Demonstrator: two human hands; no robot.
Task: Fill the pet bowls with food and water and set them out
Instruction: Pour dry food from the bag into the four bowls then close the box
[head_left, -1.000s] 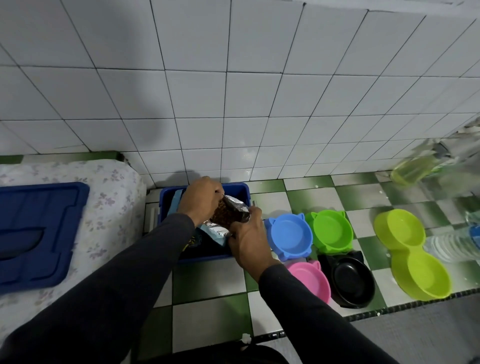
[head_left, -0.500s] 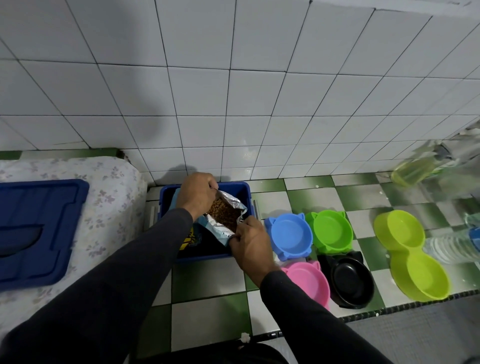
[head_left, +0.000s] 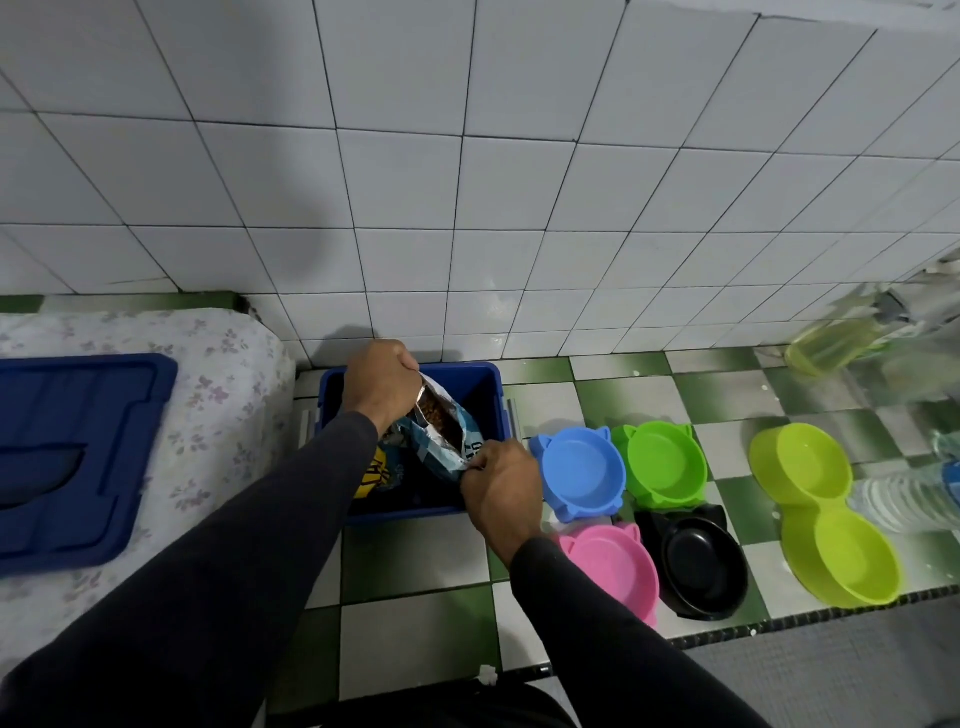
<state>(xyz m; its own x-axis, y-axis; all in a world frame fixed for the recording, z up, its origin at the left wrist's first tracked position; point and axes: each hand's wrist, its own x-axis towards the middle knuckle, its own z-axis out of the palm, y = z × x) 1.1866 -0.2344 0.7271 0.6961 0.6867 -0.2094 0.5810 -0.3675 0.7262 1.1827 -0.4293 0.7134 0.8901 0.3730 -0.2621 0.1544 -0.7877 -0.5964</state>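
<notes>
An open foil bag of brown pet kibble (head_left: 439, 434) is held over the blue storage bin (head_left: 493, 387). My left hand (head_left: 382, 382) grips the far edge of its mouth. My right hand (head_left: 498, 480) pinches the near edge, so the mouth is spread wide. Right of the bin, empty bowls sit on the green-and-white tiled floor: a blue cat-eared bowl (head_left: 579, 473), a green one (head_left: 662, 462), a pink one (head_left: 610, 569), a black one (head_left: 698, 569) and a lime double bowl (head_left: 823, 512).
A blue bin lid (head_left: 67, 454) lies on a floral-covered mattress (head_left: 218, 415) at the left. A bottle of yellowish liquid (head_left: 831, 345) and a clear water bottle (head_left: 909, 493) lie at the far right. A white tiled wall rises behind. A dark mat edges the floor in front.
Both hands have pulled the bag's mouth further apart, and the kibble inside shows more plainly. The bowls have not moved.
</notes>
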